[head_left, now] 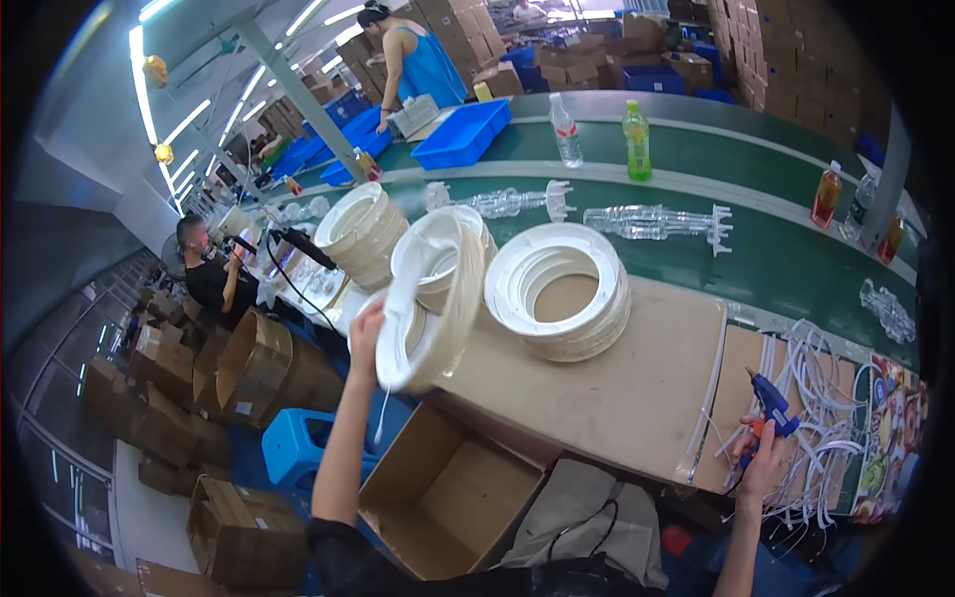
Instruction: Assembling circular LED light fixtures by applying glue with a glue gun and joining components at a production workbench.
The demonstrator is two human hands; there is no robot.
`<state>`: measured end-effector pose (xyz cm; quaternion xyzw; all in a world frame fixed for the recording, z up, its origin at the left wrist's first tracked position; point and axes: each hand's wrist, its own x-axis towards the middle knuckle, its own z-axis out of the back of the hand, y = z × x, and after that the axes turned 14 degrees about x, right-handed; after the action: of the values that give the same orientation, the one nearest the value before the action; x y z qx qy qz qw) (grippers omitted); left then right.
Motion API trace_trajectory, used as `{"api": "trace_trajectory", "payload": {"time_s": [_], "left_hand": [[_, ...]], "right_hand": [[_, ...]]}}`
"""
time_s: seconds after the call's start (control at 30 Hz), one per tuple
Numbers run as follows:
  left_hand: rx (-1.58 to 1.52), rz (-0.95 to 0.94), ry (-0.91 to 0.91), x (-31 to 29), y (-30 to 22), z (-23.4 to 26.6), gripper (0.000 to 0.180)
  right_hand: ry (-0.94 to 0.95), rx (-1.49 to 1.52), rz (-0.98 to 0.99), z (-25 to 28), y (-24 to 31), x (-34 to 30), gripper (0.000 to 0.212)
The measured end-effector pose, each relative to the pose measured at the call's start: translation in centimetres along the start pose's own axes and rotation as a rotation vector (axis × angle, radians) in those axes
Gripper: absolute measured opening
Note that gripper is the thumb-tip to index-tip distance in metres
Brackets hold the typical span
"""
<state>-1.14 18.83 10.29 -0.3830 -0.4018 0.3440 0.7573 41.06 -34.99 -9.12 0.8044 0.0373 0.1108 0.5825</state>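
Note:
My left hand is closed on the rim of a white plastic ring with a cream-coloured outer band. The ring is tilted up on edge and slightly blurred, and a short white wire dangles below it. At the right, my right hand grips a blue glue gun, its nozzle pointing up and left. Beneath and beside it spreads a tangle of white wires. A stack of similar rings stands on the cardboard-covered bench, with more stacked rings behind the held one.
A green conveyor belt carries clear plastic pieces and several drink bottles. Below the bench is an open carton, beside a blue stool. Two people work farther off. A blue tray sits beyond the belt.

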Motion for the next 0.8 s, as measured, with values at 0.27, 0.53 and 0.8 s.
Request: {"api": "trace_trajectory", "payload": {"time_s": [0.27,0.53,0.8], "left_hand": [[0.268,0.175,-0.324,10.9,1.7,-0.1,0.031],[0.25,0.353,-0.254,12.6,4.9,-1.5,0.028],[0.369,0.35,-0.151,12.2,3.8,-1.5,0.026]], "right_hand": [[0.03,0.274,-0.062,-4.4,4.9,-1.4,0.032],[0.141,0.292,-0.172,-4.0,5.5,-1.4,0.03],[0.14,0.24,-0.221,-3.7,5.9,-1.3,0.029]]}}
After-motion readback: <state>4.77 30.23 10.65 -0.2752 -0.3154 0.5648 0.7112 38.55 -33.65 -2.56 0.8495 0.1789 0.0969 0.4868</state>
